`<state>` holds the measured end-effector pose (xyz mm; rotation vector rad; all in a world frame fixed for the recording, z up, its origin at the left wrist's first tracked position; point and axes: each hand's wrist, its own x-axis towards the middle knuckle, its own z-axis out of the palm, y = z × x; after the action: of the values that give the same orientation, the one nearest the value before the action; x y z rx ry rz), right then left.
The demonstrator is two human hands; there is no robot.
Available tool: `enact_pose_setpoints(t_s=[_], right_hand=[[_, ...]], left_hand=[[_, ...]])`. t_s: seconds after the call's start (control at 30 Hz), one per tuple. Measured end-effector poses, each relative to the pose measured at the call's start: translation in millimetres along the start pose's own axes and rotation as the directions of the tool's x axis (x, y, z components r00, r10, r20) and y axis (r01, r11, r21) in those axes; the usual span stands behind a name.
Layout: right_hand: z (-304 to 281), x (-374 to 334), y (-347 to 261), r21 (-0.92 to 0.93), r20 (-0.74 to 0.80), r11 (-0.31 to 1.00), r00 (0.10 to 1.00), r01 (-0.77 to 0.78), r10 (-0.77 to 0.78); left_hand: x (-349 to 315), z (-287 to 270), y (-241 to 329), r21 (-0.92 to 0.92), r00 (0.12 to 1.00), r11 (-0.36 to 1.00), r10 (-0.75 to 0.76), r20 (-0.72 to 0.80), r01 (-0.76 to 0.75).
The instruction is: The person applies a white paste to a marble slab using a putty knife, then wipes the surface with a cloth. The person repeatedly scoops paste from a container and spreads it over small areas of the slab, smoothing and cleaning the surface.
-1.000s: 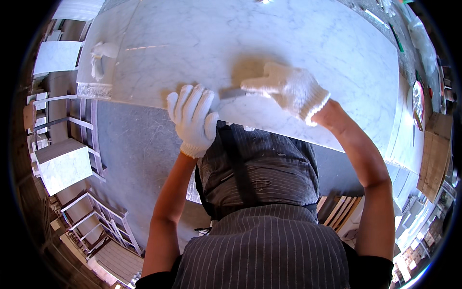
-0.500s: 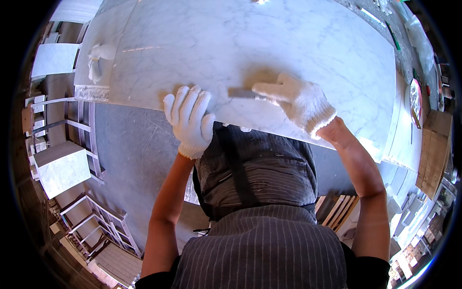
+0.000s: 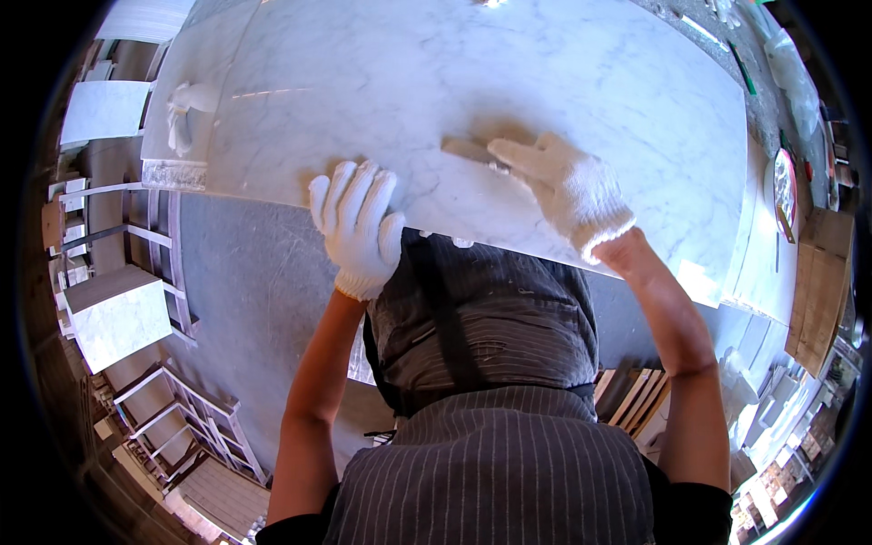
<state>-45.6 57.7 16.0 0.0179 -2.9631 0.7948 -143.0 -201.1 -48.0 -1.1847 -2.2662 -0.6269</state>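
Observation:
A large white marble slab (image 3: 363,100) with grey veins lies flat in front of me. My left hand (image 3: 357,213), in a white knit glove, rests with its fingers stretched out at the slab's front edge, empty. My right hand (image 3: 568,186), gloved the same way, is closed round a flat, narrow grey scraper (image 3: 465,149). Its index finger stretches along the tool, and the blade points left, low over or on the marble. The glove hides the handle, and I cannot tell whether the blade touches the stone.
A crumpled white glove (image 3: 182,116) lies on the slab's left part. Left of it stand wooden frames (image 3: 168,236) and a white-faced block (image 3: 116,318). On the right are a round reddish object (image 3: 784,195) and a wooden box (image 3: 817,272). Wooden strips (image 3: 636,400) lean below the slab.
My right hand has shifted slightly right and the scraper has swung, its tip now farther from me and to the right. The left hand stays put.

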Motion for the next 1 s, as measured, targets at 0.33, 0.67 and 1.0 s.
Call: enact_pose_setpoints(t_s=[0.33, 0.67, 1.0], right_hand=[[11.1, -5.5, 12.9, 0.265, -0.049, 0.961, 0.997, 0.078, -0.067], [16.2, -14.2, 19.1, 0.229, -0.066, 0.971, 0.996, 0.066, -0.052], [5.2, -12.7, 8.1, -0.004, 0.001, 0.990, 0.990, 0.140, -0.140]], left_hand=[[-2.6, 0.4, 0.5, 0.015, 1.000, 1.000, -0.002, -0.013, 0.002], [-3.1, -1.7, 1.6, -0.029, 0.999, 0.999, -0.040, 0.003, 0.040], [-9.2, -40.1, 27.4, -0.267, 0.996, 0.960, -0.071, 0.048, 0.081]])
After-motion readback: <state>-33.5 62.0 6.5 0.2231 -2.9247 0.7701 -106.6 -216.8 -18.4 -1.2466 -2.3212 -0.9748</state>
